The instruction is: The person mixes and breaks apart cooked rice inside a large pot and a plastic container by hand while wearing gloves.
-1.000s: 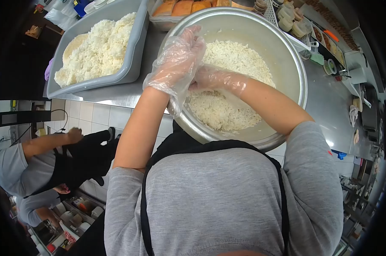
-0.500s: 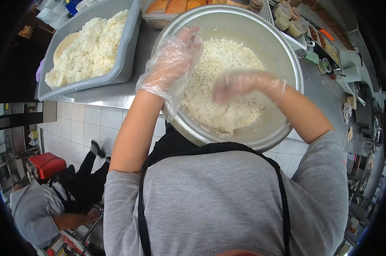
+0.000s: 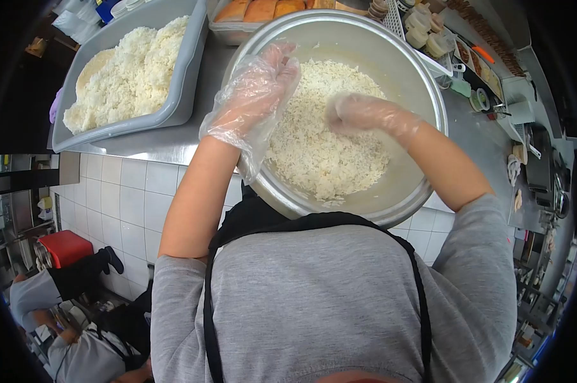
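Note:
A large round metal bowl [image 3: 433,108] holds loose white rice [image 3: 326,163] spread over its bottom. My left hand [image 3: 256,86], in a clear plastic glove, is at the bowl's left side, its fingers loosely stretched toward the far rim with nothing visible in them. Also gloved in clear plastic, my right hand [image 3: 365,115] reaches in from the right, low at the rice. Its fingers are smeared by motion and partly hidden by the hand itself, so I cannot make out whether they hold grains.
Left of the bowl, a grey plastic tub [image 3: 185,83] of cooked rice stands on the steel counter [image 3: 167,143]. Behind are a container of orange-brown blocks [image 3: 259,10] and small jars [image 3: 422,32]. Two people [image 3: 87,354] are at lower left, near a red box [image 3: 65,247].
My right hand has moved slightly up and right over the rice, while my left stays at the bowl's side. At lower left, a second person now shows.

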The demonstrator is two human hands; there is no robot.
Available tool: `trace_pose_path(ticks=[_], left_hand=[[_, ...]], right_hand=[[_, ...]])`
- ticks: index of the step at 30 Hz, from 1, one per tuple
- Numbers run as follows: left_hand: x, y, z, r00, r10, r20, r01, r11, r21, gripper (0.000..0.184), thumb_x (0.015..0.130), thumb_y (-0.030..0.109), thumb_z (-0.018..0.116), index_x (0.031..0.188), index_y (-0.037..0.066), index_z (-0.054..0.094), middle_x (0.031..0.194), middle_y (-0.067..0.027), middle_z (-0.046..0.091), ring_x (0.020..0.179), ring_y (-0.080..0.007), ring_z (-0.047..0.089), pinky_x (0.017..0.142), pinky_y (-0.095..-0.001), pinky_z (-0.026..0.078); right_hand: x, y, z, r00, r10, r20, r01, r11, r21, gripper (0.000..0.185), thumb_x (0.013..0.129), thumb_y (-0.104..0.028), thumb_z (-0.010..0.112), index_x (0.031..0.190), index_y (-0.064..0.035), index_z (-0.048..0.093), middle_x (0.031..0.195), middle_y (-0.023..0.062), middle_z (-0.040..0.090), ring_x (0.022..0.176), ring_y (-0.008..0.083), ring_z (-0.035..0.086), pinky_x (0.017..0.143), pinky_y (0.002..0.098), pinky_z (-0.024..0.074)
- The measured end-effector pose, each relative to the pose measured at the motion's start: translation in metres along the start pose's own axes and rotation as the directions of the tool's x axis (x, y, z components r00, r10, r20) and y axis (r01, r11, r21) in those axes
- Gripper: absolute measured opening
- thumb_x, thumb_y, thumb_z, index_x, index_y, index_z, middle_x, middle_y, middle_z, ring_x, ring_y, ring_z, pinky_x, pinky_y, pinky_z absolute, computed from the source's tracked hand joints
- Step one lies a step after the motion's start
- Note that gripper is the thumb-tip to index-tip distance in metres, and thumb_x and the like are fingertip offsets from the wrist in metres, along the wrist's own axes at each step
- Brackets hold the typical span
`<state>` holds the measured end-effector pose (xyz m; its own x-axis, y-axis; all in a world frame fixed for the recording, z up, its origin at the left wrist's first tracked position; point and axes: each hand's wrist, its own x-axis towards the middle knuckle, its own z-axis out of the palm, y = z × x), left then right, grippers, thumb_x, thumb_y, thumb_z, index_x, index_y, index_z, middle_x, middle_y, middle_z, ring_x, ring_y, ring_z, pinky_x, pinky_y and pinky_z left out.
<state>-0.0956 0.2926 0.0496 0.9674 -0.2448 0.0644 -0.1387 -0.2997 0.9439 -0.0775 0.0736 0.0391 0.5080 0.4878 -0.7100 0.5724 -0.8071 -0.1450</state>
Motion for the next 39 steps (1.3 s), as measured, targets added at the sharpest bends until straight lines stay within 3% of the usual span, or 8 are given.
trace_pose_path(ticks=[3,5,8,14,20,23,36,39], left_hand=[[0.004,-0.006,0.000,0.998,0.069,0.011,-0.069,0.997,0.016,0.043,0.096,0.027,0.057,0.130,0.002,0.053,0.105,-0.0073,0.060,0.101,-0.0161,0.056,0.091,-0.0308,0.043],[0.002,-0.002,-0.001,0.998,0.063,0.016,-0.064,0.995,0.079,0.044,0.096,0.028,0.057,0.131,0.002,0.053,0.106,-0.0078,0.060,0.101,-0.0166,0.056,0.092,-0.0313,0.043],[0.001,0.001,0.000,1.000,0.023,0.005,-0.024,0.998,0.061,0.044,0.096,0.028,0.057,0.131,0.002,0.052,0.107,-0.0089,0.061,0.101,-0.0174,0.056,0.092,-0.0317,0.043],[0.004,-0.013,0.001,0.995,0.095,-0.003,-0.095,0.995,0.036,0.044,0.095,0.028,0.057,0.132,0.004,0.052,0.109,-0.0119,0.060,0.103,-0.0188,0.056,0.093,-0.0322,0.043],[0.006,-0.005,-0.002,0.999,0.040,0.035,-0.042,0.997,0.071,0.044,0.094,0.029,0.058,0.132,0.005,0.053,0.112,-0.0121,0.060,0.106,-0.0196,0.057,0.094,-0.0329,0.043],[0.001,0.007,-0.003,1.000,0.017,0.020,-0.019,0.998,0.054,0.045,0.094,0.031,0.058,0.131,0.007,0.054,0.113,-0.0132,0.061,0.106,-0.0209,0.057,0.094,-0.0340,0.043],[0.004,-0.001,-0.002,0.998,0.056,0.025,-0.059,0.986,0.153,0.048,0.095,0.035,0.054,0.135,0.009,0.051,0.114,-0.0167,0.060,0.108,-0.0263,0.057,0.095,-0.0364,0.043],[0.003,-0.002,-0.003,0.997,0.069,0.033,-0.073,0.987,0.140,0.047,0.096,0.034,0.054,0.135,0.009,0.050,0.116,-0.0162,0.059,0.109,-0.0261,0.056,0.095,-0.0363,0.043]], right_hand=[[0.025,0.003,-0.008,0.950,0.278,-0.140,-0.210,0.904,0.372,0.013,0.087,-0.013,0.057,0.084,-0.0009,0.060,0.084,0.0155,0.062,0.077,0.0284,0.060,0.074,0.0384,0.0489],[0.037,0.010,0.010,0.870,0.028,-0.492,0.113,0.960,0.255,0.012,0.084,-0.012,0.060,0.083,-0.0003,0.060,0.082,0.0152,0.061,0.076,0.0276,0.059,0.072,0.0384,0.0480],[0.034,0.015,0.025,0.839,-0.061,-0.541,0.159,0.978,0.137,0.011,0.082,-0.013,0.062,0.082,-0.0016,0.062,0.082,0.0142,0.063,0.077,0.0264,0.060,0.071,0.0382,0.0477],[0.014,-0.001,-0.006,0.999,0.036,0.022,-0.036,0.999,-0.020,0.016,0.083,-0.016,0.063,0.093,-0.0061,0.068,0.095,0.0134,0.068,0.086,0.0264,0.063,0.077,0.0357,0.0491],[0.058,0.041,-0.025,0.789,0.169,-0.590,-0.028,0.970,0.240,0.021,0.087,-0.019,0.059,0.100,-0.0056,0.067,0.094,0.0140,0.068,0.086,0.0248,0.064,0.079,0.0386,0.0490],[0.066,0.023,-0.026,0.858,0.312,-0.409,-0.189,0.931,0.313,0.020,0.089,-0.020,0.056,0.097,-0.0037,0.065,0.091,0.0150,0.067,0.085,0.0251,0.063,0.079,0.0393,0.0488],[0.045,0.032,0.006,0.899,0.010,-0.438,0.070,0.983,0.167,0.008,0.074,-0.010,0.060,0.079,-0.0057,0.065,0.075,0.0157,0.063,0.070,0.0294,0.060,0.063,0.0409,0.0466],[0.036,0.008,-0.014,0.971,0.070,-0.227,-0.030,0.984,0.176,0.009,0.074,-0.011,0.060,0.077,-0.0053,0.065,0.074,0.0156,0.063,0.069,0.0285,0.060,0.066,0.0412,0.0478]])
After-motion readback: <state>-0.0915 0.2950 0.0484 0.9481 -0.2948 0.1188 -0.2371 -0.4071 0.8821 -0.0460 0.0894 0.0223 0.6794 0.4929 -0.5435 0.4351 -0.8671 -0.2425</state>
